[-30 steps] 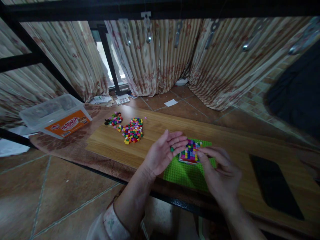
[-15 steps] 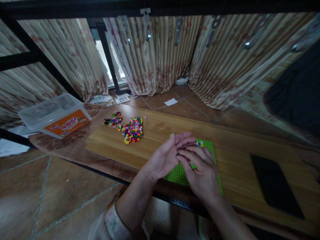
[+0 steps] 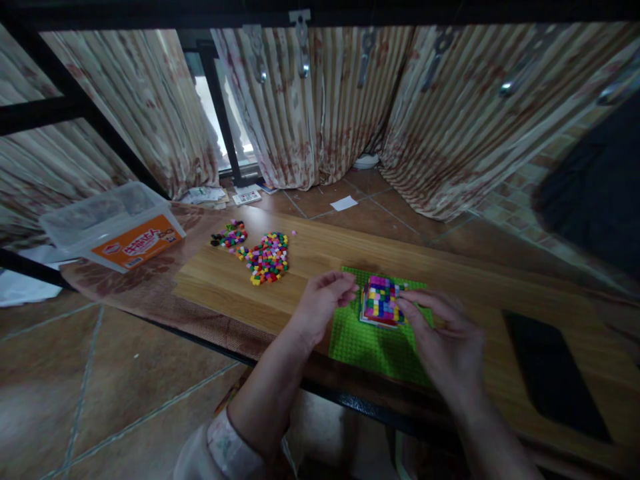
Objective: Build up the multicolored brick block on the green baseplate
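A block of small, many-coloured building bricks (image 3: 381, 300) stands on a green studded baseplate (image 3: 350, 340). My right hand (image 3: 450, 340) reaches in from the right, thumb and forefinger pinched at the upper right edge of the block. A small building brick seems to be between those fingertips, mostly hidden by them. To the left of the block, my left hand (image 3: 324, 300) hovers over the plate's left side with its fingers curled closed. Whatever lies inside that hand is hidden.
Loose bricks (image 3: 267, 259) lie heaped on the wooden board (image 3: 315, 257), with a smaller heap (image 3: 230, 235) behind. A clear plastic tub (image 3: 113, 223) with an orange label stands far left. A black flat slab (image 3: 555, 373) lies at the right.
My hands, together over the plate before, have parted. The left palm has closed and drawn left; the right has moved right to the block's edge. The brick block is uncovered now.
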The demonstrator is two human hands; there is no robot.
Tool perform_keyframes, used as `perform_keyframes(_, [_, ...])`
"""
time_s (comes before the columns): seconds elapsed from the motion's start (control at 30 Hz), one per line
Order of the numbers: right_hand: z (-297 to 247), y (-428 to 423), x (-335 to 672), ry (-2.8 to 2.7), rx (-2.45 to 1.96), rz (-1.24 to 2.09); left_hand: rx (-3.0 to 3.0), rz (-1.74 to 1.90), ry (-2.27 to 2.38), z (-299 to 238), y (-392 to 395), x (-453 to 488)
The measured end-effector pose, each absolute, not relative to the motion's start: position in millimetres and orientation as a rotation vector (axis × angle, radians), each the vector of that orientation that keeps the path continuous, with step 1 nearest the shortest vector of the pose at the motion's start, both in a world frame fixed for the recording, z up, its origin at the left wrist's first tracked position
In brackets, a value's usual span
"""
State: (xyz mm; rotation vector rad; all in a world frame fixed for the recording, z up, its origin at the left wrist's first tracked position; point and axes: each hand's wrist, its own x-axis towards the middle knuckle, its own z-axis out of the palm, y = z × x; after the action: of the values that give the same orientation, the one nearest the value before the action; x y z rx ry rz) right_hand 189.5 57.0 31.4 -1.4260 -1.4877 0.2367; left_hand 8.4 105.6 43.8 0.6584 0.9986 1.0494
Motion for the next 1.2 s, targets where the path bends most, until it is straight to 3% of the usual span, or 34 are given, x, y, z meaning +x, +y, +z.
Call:
perform_keyframes(0.27, [23,59,188,-1.695,-1.456,0.113,0.757,0.979,0.980,44,103,11])
perform_keyframes(0.9, [6,69,184,-1.098,-1.665,0.417,0.751,1.004,1.014,45,106,4])
perform_keyframes(1.1, [0,76,180,-0.855,-1.491,0.702,0.736,1.043,1.069,46,109,-6])
perform_keyframes(1.2, [0,76,176,-0.856,-1.421,0.686,0.740,1.072,1.090,46,112,-11])
